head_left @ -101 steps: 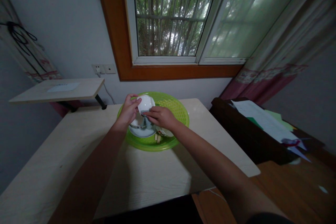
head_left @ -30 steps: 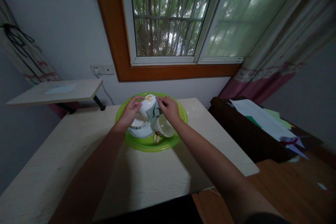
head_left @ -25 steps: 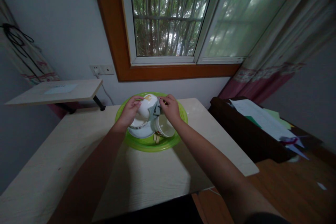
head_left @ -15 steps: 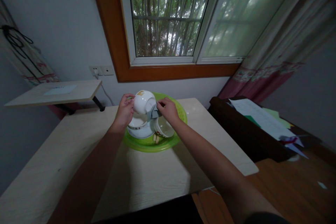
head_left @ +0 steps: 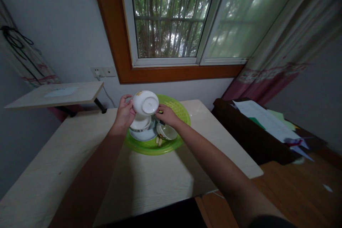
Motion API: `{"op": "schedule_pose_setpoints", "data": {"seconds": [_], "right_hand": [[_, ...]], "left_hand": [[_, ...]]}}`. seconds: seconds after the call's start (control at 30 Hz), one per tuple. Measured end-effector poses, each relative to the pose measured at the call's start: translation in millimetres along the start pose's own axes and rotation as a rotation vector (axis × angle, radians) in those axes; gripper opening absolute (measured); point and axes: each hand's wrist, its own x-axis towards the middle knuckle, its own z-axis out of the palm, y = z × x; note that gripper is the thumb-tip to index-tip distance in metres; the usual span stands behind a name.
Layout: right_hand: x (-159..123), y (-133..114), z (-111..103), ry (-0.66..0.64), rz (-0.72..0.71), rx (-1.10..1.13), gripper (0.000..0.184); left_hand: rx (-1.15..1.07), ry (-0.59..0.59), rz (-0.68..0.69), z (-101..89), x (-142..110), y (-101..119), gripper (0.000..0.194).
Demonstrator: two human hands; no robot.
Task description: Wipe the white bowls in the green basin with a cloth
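My left hand (head_left: 125, 113) grips the rim of a white bowl (head_left: 139, 102), tilted so that its round foot faces me. At the bowl's right edge is my right hand (head_left: 169, 115), its fingers closed on a grey cloth (head_left: 153, 122) that is largely hidden behind the bowl. Below both hands sits a round green plastic basin (head_left: 185, 112). Inside it are a white bowl (head_left: 140, 124) on a larger white dish (head_left: 143, 135), a patterned cup or bowl on its side (head_left: 169, 132), and short light wooden pieces (head_left: 159, 141).
The basin stands on a pale wooden table (head_left: 157, 174). A small raised shelf (head_left: 80, 94) with a paper is at the left. Behind the table are a wall and a window (head_left: 171, 14). A dark brown piece of furniture (head_left: 240, 131) with papers lies to the right.
The held bowl has turned so its foot faces me more. My right hand has moved slightly down and in behind its edge, and the cloth is now mostly out of sight.
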Motion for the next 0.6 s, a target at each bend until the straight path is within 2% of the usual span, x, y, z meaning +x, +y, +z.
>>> {"op": "schedule_pose_setpoints", "data": {"seconds": [0.17, 0.43, 0.5, 0.6], "right_hand": [[0, -3, -2, -0.040, 0.016, 0.121, 0.009], [0, -3, -1, -0.019, 0.043, 0.108, 0.008], [-1, -4, -1, -0.017, 0.037, 0.112, 0.007], [-1, -5, -2, -0.010, 0.026, 0.114, 0.007]], "left_hand": [[-0.034, 0.040, -0.016, -3.9, 5, -3, 0.038], [0.020, 0.198, -0.104, -7.5, 13, -16, 0.032], [0.042, 0.176, -0.100, -6.2, 12, -18, 0.030], [0.092, 0.049, -0.119, -3.2, 6, -17, 0.039]]}}
